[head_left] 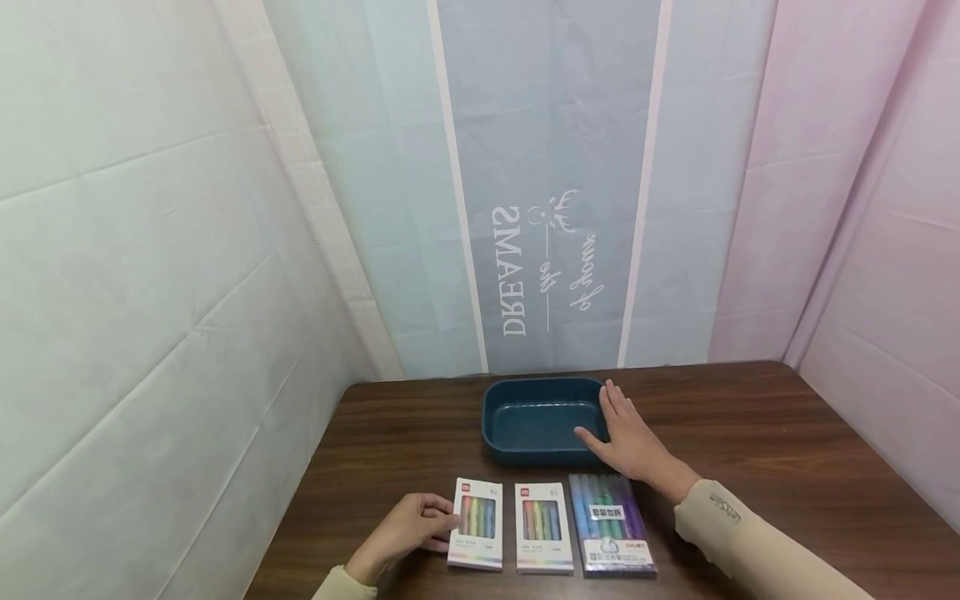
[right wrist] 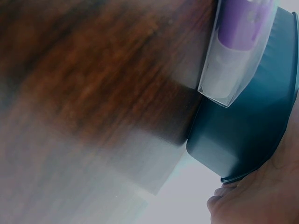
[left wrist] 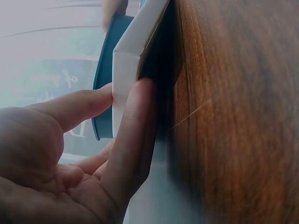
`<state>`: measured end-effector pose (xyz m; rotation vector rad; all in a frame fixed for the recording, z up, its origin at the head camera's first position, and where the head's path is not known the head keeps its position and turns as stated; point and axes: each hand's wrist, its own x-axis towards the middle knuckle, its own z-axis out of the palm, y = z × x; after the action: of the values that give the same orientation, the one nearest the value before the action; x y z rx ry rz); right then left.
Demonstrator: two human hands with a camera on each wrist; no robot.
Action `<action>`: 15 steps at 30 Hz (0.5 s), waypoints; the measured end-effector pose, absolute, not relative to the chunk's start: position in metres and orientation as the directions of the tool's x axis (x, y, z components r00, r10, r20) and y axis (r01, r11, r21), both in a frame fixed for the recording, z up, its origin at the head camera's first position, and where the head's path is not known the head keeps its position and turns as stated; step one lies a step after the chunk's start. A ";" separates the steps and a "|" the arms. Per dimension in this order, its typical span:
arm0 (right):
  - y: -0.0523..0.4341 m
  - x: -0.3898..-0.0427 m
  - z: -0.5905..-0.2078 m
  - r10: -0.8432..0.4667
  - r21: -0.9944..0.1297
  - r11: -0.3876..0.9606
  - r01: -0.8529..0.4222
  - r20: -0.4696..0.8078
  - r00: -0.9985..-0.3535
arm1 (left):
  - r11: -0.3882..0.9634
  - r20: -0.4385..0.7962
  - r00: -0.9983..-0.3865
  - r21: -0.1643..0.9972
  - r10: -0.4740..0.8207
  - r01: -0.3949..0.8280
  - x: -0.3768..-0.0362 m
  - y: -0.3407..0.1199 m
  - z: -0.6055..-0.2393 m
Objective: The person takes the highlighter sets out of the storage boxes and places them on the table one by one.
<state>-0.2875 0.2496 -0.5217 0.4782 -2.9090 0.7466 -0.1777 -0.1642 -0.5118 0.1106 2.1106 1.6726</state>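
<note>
My left hand (head_left: 411, 532) pinches the left edge of a white box of coloured pens (head_left: 476, 546). In the left wrist view the thumb lies on one face of the box (left wrist: 125, 70) and a fingertip (left wrist: 142, 93) reaches round its underside, where a dark gap shows above the table. My right hand (head_left: 626, 435) rests on the right end of a dark blue rectangular dish (head_left: 536, 457), its fingers straight along the rim and the thumb spread over the front side. In the right wrist view the dish's outer wall (right wrist: 243, 126) stands beside the hand.
A second, matching white box (head_left: 543, 553) lies right of the held one. Beside it is a clear pack of blue, green and purple pens (head_left: 611, 521), in front of the dish. The brown wooden table (head_left: 750, 433) meets a printed cloth backdrop (head_left: 555, 125) behind.
</note>
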 end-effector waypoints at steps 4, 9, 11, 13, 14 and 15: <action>0.250 -0.287 -0.521 -0.277 -0.447 0.832 -0.328 0.177 -0.944 | 0.290 -0.292 -0.903 0.935 0.314 -0.202 -0.176 -0.164 -0.510; 0.249 -0.286 -0.519 -0.279 -0.450 0.829 -0.331 0.180 -0.943 | 0.324 -0.293 -0.907 0.926 0.301 -0.192 -0.176 -0.164 -0.510; 0.248 -0.285 -0.519 -0.282 -0.454 0.824 -0.339 0.191 -0.940 | 0.336 -0.291 -0.909 0.924 0.299 -0.185 -0.176 -0.164 -0.510; 0.248 -0.285 -0.519 -0.286 -0.458 0.818 -0.349 0.203 -0.936 | 0.345 -0.287 -0.910 0.922 0.300 -0.177 -0.175 -0.163 -0.509; 0.248 -0.285 -0.519 -0.291 -0.458 0.814 -0.356 0.210 -0.934 | 0.350 -0.285 -0.911 0.921 0.299 -0.173 -0.175 -0.163 -0.508; 0.248 -0.285 -0.519 -0.291 -0.460 0.812 -0.359 0.214 -0.932 | 0.353 -0.283 -0.911 0.920 0.299 -0.170 -0.175 -0.163 -0.507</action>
<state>-0.2846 0.2482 -0.5190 0.5163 -2.8628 0.7662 -0.1749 -0.1627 -0.5074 0.1124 2.2176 1.5806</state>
